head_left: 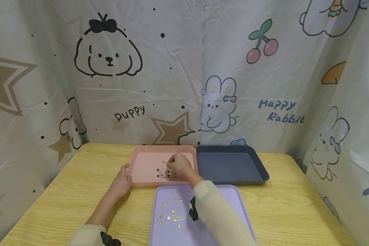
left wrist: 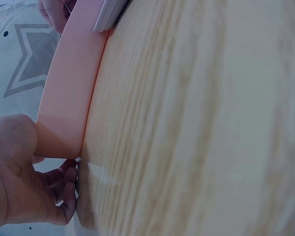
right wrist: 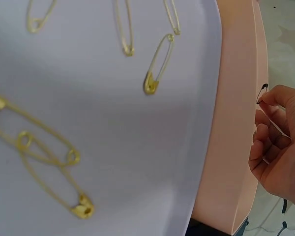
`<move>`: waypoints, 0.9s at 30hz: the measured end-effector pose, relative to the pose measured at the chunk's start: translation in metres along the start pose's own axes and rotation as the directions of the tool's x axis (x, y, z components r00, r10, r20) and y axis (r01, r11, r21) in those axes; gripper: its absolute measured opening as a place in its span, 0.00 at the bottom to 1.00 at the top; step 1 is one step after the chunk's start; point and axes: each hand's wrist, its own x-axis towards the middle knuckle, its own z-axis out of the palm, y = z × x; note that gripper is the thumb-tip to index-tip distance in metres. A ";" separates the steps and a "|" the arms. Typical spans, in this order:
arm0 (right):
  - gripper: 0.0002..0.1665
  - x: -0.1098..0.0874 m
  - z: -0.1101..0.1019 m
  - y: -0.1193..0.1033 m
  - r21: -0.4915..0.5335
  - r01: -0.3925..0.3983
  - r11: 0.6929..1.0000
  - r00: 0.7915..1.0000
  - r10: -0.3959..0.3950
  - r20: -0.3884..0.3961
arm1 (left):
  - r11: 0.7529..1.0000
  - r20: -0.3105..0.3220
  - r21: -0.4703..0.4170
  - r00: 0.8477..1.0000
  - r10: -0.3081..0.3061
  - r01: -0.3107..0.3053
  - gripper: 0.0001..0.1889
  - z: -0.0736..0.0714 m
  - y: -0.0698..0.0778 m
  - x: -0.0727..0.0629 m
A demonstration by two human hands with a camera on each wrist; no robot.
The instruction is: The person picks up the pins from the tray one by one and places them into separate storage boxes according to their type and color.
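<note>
My right hand [head_left: 180, 165] pinches a black safety pin [right wrist: 262, 92] between thumb and forefinger, above the pink tray [head_left: 144, 160]. Several other black safety pins [head_left: 161, 176] lie on that tray's floor, just below this hand. At the tray's near left corner, my left hand [head_left: 122, 181] grips the side; the left wrist view has its thumb against the wall and its fingers curled past the corner. Several gold safety pins [head_left: 172, 217] are scattered over the lilac tray [head_left: 166, 235] in front, under my right forearm.
A dark blue-grey tray [head_left: 230, 167] stands against the pink tray's right side. All the trays sit on a wood-grain table [head_left: 295, 212]. A printed curtain [head_left: 172, 85] hangs behind the table and at both sides.
</note>
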 end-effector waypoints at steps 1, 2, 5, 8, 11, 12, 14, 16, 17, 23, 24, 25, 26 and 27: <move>0.07 0.000 0.001 -0.001 -0.009 0.000 1.000 1.000 0.000 -0.001 | 1.000 0.001 -0.004 1.000 -0.003 0.003 0.29 0.000 0.000 0.000; 0.07 0.000 0.001 -0.001 -0.011 0.001 1.000 1.000 -0.001 0.001 | 1.000 0.003 -0.011 1.000 -0.009 0.009 0.29 0.000 0.000 0.000; 0.07 0.000 0.003 -0.002 -0.023 0.011 1.000 1.000 -0.011 0.004 | 1.000 0.006 -0.026 1.000 -0.016 0.016 0.29 0.000 0.001 -0.001; 0.07 0.000 0.005 -0.002 -0.037 0.016 0.999 1.000 -0.016 0.003 | 0.998 0.019 -0.052 1.000 -0.022 0.023 0.29 0.000 0.002 -0.001; 0.07 0.000 0.007 -0.002 -0.036 0.016 0.999 1.000 -0.016 -0.004 | 0.998 0.020 -0.058 1.000 -0.016 0.017 0.29 -0.001 0.003 -0.002; 0.07 0.001 0.007 -0.002 -0.037 0.015 0.999 1.000 -0.016 -0.004 | 0.998 0.020 -0.056 1.000 -0.015 0.016 0.29 -0.001 0.003 -0.002; 0.08 0.001 0.008 -0.001 -0.035 0.013 0.999 1.000 -0.013 -0.003 | 0.999 0.019 -0.052 1.000 -0.014 0.015 0.29 -0.001 0.003 -0.002; 0.08 0.001 0.007 0.000 -0.038 0.010 0.999 1.000 -0.010 -0.001 | 0.999 0.018 -0.051 1.000 -0.013 0.014 0.29 0.000 0.004 -0.001; 0.08 0.001 0.007 0.000 -0.044 0.006 0.999 1.000 -0.006 -0.001 | 0.999 0.020 -0.050 1.000 -0.014 0.015 0.29 0.000 0.004 -0.001; 0.09 0.005 -0.003 0.000 -0.048 0.007 0.999 1.000 -0.006 0.002 | 0.999 0.013 -0.047 1.000 -0.018 0.018 0.29 0.001 0.003 0.001; 0.10 0.005 -0.005 0.000 -0.051 0.016 0.999 1.000 -0.015 0.006 | 0.999 0.011 -0.049 1.000 -0.019 0.020 0.29 0.001 0.002 0.001; 0.10 0.006 -0.007 -0.001 -0.054 0.027 0.998 1.000 -0.026 0.010 | 0.998 0.012 -0.051 1.000 -0.022 0.023 0.29 0.001 0.002 0.001; 0.09 0.006 -0.009 -0.001 -0.057 0.037 0.998 0.999 -0.037 0.012 | 0.998 0.014 -0.052 1.000 -0.026 0.027 0.29 0.001 0.002 0.001; 0.09 0.007 -0.010 -0.001 -0.064 0.047 0.997 0.999 -0.046 0.014 | 0.998 0.017 -0.054 0.999 -0.031 0.032 0.29 0.001 0.002 0.001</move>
